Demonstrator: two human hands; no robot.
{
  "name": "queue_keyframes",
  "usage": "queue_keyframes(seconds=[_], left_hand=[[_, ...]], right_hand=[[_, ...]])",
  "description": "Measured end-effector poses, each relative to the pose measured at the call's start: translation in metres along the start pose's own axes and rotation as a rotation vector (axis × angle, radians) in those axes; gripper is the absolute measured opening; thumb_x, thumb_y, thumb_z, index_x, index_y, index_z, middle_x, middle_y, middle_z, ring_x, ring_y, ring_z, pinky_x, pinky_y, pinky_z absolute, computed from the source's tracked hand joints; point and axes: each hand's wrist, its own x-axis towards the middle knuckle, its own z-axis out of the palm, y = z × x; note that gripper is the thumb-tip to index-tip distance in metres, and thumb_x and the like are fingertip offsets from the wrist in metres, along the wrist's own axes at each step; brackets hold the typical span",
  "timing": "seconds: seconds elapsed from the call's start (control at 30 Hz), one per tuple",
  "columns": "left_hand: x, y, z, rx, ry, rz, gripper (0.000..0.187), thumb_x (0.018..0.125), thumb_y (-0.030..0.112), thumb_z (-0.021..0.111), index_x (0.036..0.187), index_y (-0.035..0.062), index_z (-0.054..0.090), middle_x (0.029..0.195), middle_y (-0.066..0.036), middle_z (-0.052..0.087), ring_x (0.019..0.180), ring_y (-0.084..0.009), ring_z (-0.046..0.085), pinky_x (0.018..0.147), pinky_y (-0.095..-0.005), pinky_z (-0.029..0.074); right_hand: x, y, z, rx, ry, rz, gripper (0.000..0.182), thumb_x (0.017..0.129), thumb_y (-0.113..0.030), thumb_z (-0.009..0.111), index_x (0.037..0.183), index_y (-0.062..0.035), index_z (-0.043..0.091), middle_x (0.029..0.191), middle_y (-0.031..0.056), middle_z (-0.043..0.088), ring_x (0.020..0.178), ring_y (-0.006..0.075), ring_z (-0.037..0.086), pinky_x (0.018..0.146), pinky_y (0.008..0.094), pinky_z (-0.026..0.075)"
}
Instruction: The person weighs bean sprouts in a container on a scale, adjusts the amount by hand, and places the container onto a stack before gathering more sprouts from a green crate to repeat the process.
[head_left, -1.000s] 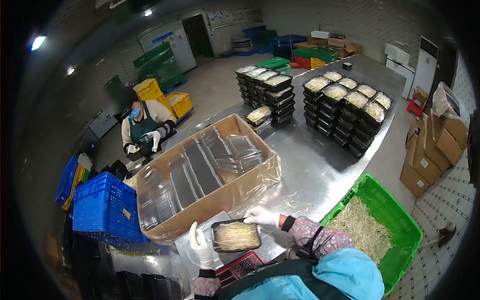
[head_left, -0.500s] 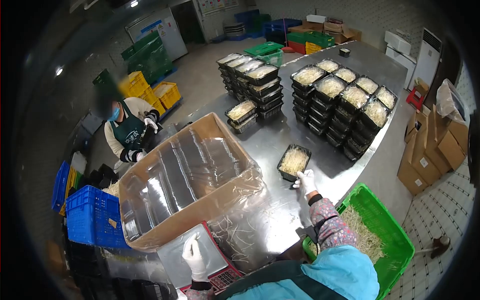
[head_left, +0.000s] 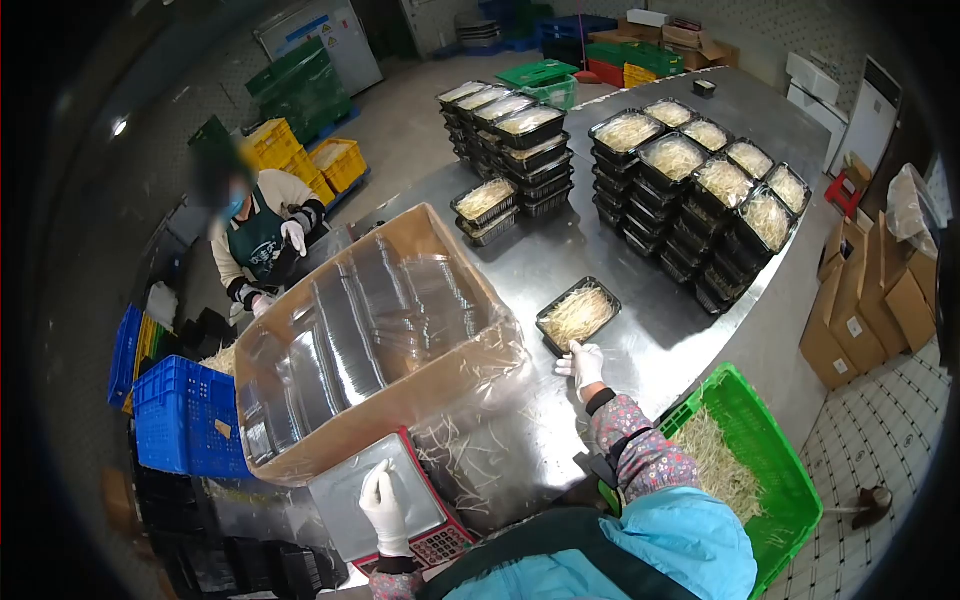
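In the head view, a black plastic tray of bean sprouts (head_left: 580,314) rests on the steel table. My right hand (head_left: 580,366), in a white glove, grips the tray's near edge with the fingertips. My left hand (head_left: 383,508), also gloved, hovers above the flat plate of a red weighing scale (head_left: 335,500). Its fingers are pressed together, and whatever may be between them is too small to make out. A cardboard box (head_left: 400,408) holding stacked clear plastic lids stands just beyond the scale.
Stacked sprout trays (head_left: 690,215) fill the table's far right, with another stack (head_left: 525,150) further left. A green crate (head_left: 770,440) of loose sprouts is at my right. Stray sprouts lie on the table (head_left: 500,440). Across the box, a person (head_left: 265,235) handles a black tray beside a blue crate (head_left: 185,420).
The sprout tray has turned and shifted slightly left on the table, with my right hand following at its near edge. My left hand stays over the scale. The view has shifted slightly.
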Motion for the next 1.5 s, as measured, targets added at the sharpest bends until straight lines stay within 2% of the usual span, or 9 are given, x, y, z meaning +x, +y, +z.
queue_keyframes(seconds=[0.27, 0.5, 0.67, 0.9, 1.0, 1.17, 1.3, 1.4, 1.5], left_hand=[[-0.025, 0.01, -0.028, 0.147, 0.016, 0.018, 0.022, 0.095, 0.003, 0.054, 0.109, -0.005, 0.069, 0.104, -0.014, 0.069, 0.096, -0.0217, 0.065, 0.088, -0.032, 0.05], [-0.049, -0.005, -0.038, 0.262, 0.101, -0.111, 0.021, 0.096, 0.004, 0.053, 0.106, -0.0052, 0.069, 0.105, -0.012, 0.069, 0.098, -0.0195, 0.064, 0.092, -0.0315, 0.049], [-0.051, -0.001, -0.02, 0.294, 0.061, -0.163, 0.02, 0.094, 0.002, 0.054, 0.102, -0.0051, 0.07, 0.101, -0.012, 0.07, 0.096, -0.0194, 0.065, 0.09, -0.031, 0.049], [-0.035, -0.007, -0.017, 0.327, 0.024, -0.091, 0.019, 0.093, 0.001, 0.054, 0.103, -0.0045, 0.07, 0.102, -0.012, 0.07, 0.096, -0.0209, 0.065, 0.09, -0.0322, 0.05], [-0.023, 0.027, -0.006, 0.329, 0.121, -0.05, 0.019, 0.091, 0.0, 0.056, 0.105, -0.0044, 0.069, 0.106, -0.014, 0.068, 0.099, -0.0228, 0.064, 0.092, -0.0336, 0.049], [-0.009, -0.04, -0.116, 0.606, 0.232, 0.006, 0.049, 0.085, 0.007, 0.067, 0.131, -0.0011, 0.056, 0.137, -0.021, 0.052, 0.133, -0.0362, 0.043, 0.112, -0.0428, 0.033], [-0.004, -0.082, -0.244, 1.22, 0.606, -0.387, 0.081, 0.084, 0.03, 0.07, 0.149, 0.0016, 0.031, 0.158, -0.02, 0.025, 0.147, -0.0406, 0.016, 0.117, -0.0541, 0.021], [-0.015, -0.1, -0.315, 1.336, 0.64, -0.784, 0.094, 0.085, 0.05, 0.067, 0.152, 0.0014, 0.024, 0.159, -0.018, 0.023, 0.147, -0.0407, 0.017, 0.116, -0.0554, 0.021], [-0.041, -0.153, -0.342, 1.212, 0.302, -0.79, 0.065, 0.09, 0.047, 0.061, 0.134, -0.0003, 0.053, 0.128, -0.024, 0.06, 0.118, -0.041, 0.057, 0.099, -0.0518, 0.045]], right_hand=[[0.03, -0.026, 0.032, -0.112, -0.035, -0.047, 0.022, 0.091, -0.008, 0.061, 0.093, -0.0107, 0.04, 0.073, 0.0133, 0.058, 0.048, 0.0249, 0.06, 0.037, 0.0391, 0.052], [0.212, -0.058, 0.085, -0.122, 0.032, -0.111, 0.02, 0.092, -0.011, 0.062, 0.102, -0.008, 0.045, 0.074, 0.0163, 0.061, 0.05, 0.0295, 0.062, 0.037, 0.0422, 0.052], [0.262, -0.08, 0.1, -0.073, 0.141, -0.117, 0.023, 0.095, -0.015, 0.062, 0.109, -0.0064, 0.045, 0.08, 0.0197, 0.064, 0.051, 0.0309, 0.064, 0.039, 0.0434, 0.054], [0.171, -0.054, 0.092, -0.183, -0.03, -0.069, 0.04, 0.093, -0.043, 0.064, 0.101, -0.0079, 0.047, 0.077, 0.012, 0.063, 0.052, 0.0248, 0.063, 0.039, 0.0375, 0.052], [0.132, -0.021, 0.079, -0.235, -0.084, -0.153, 0.02, 0.098, -0.025, 0.056, 0.096, -0.0075, 0.048, 0.073, 0.0084, 0.06, 0.049, 0.0195, 0.061, 0.039, 0.032, 0.049], [0.096, 0.003, 0.064, -0.424, -0.162, -0.167, 0.008, 0.096, -0.014, 0.053, 0.092, -0.0077, 0.05, 0.071, 0.0073, 0.059, 0.048, 0.0176, 0.058, 0.041, 0.0314, 0.049], [0.063, 0.017, 0.052, -0.631, -0.177, -0.1, 0.003, 0.094, -0.011, 0.053, 0.092, -0.0082, 0.052, 0.07, 0.0076, 0.061, 0.048, 0.0177, 0.058, 0.042, 0.0316, 0.05], [0.027, 0.031, 0.047, -0.621, -0.152, 0.002, 0.002, 0.093, -0.008, 0.051, 0.092, -0.0085, 0.053, 0.069, 0.0089, 0.061, 0.049, 0.0206, 0.061, 0.041, 0.0341, 0.05], [0.007, 0.058, 0.037, -0.563, -0.112, 0.051, 0.004, 0.091, -0.007, 0.051, 0.089, -0.0083, 0.053, 0.07, 0.0096, 0.061, 0.052, 0.0243, 0.064, 0.043, 0.0387, 0.052]])
